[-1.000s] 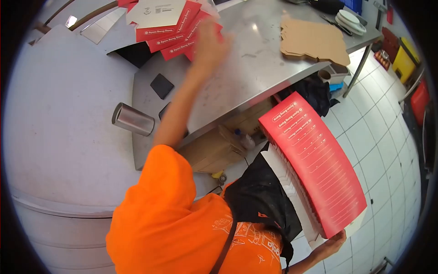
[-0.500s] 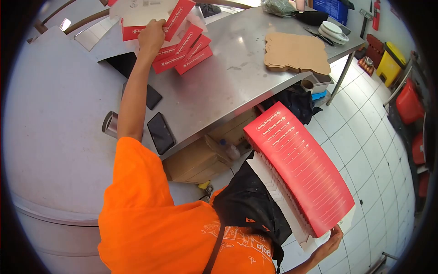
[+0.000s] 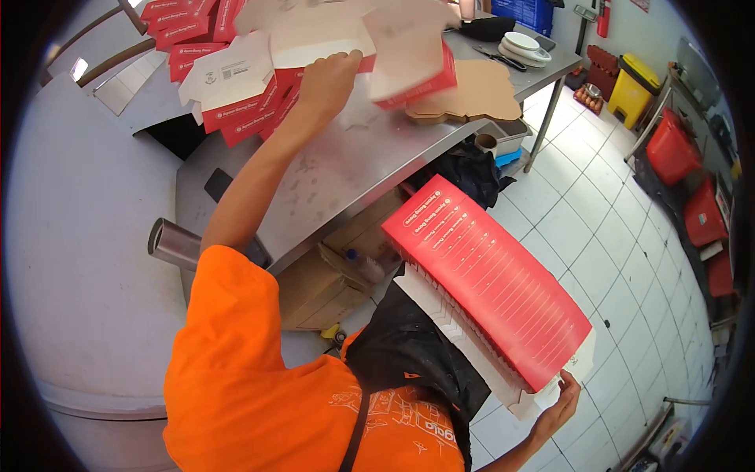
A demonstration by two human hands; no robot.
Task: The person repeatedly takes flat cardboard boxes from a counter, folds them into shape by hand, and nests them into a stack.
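Note:
My left hand (image 3: pixel 332 82) reaches over the metal table with its fingers closed on the front edge of an open red and white box (image 3: pixel 318 35). Another red and white box (image 3: pixel 409 63), blurred, is beside it on the right. Several more red boxes (image 3: pixel 240 106) lie left of the hand, overlapping. My right hand (image 3: pixel 557 403) is at lower right, its fingers curled against the bottom end of a long nested stack of red boxes (image 3: pixel 487 283). That stack slants across the front of the black apron (image 3: pixel 417 346).
The metal table (image 3: pixel 338 165) carries flat brown cardboard (image 3: pixel 472 90), white round items (image 3: pixel 525 49) and a dark phone (image 3: pixel 219 185). A steel cup (image 3: pixel 174 244) is at left. Cardboard boxes (image 3: pixel 314 291) sit below the table. Yellow (image 3: pixel 633 86) and red (image 3: pixel 672 149) containers are at right.
My left hand has moved right across the table with the box, and the lid parts are spread wider. My right hand still supports the stack. The whole view has shifted.

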